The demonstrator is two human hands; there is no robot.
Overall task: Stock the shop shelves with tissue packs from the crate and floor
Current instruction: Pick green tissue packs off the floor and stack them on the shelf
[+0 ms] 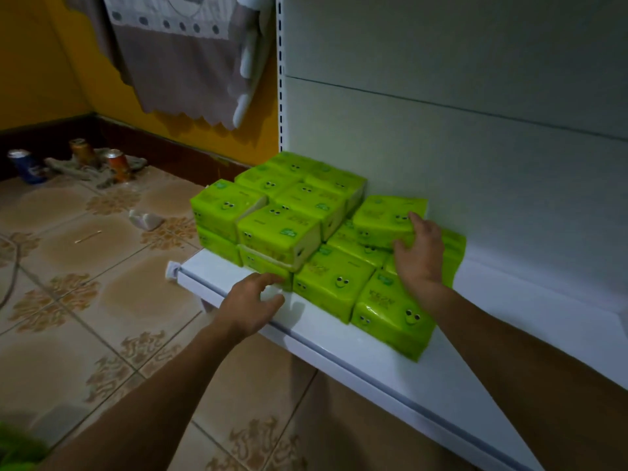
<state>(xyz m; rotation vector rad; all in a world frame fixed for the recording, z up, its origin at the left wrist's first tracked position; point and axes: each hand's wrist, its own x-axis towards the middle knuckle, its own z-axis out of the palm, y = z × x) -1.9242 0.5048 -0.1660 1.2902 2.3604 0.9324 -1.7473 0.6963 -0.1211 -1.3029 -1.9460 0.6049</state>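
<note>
Several bright green tissue packs with cartoon eyes are stacked on the left part of a white shelf point(339, 338), two layers high at the left. My right hand point(419, 249) rests on the top pack point(384, 215) near the back panel, fingers spread over its right end. My left hand point(253, 302) hovers at the shelf's front edge, loosely curled fingers touching the lower front pack point(263, 263) and holding nothing. Two single-layer packs point(331, 282) lie at the front right of the stack.
The white back panel point(475, 147) rises behind the shelf, with a slotted upright at its left. On the tiled floor at the left stand three drink cans point(117, 164) beside a rag. A blurred green shape shows at the bottom left corner.
</note>
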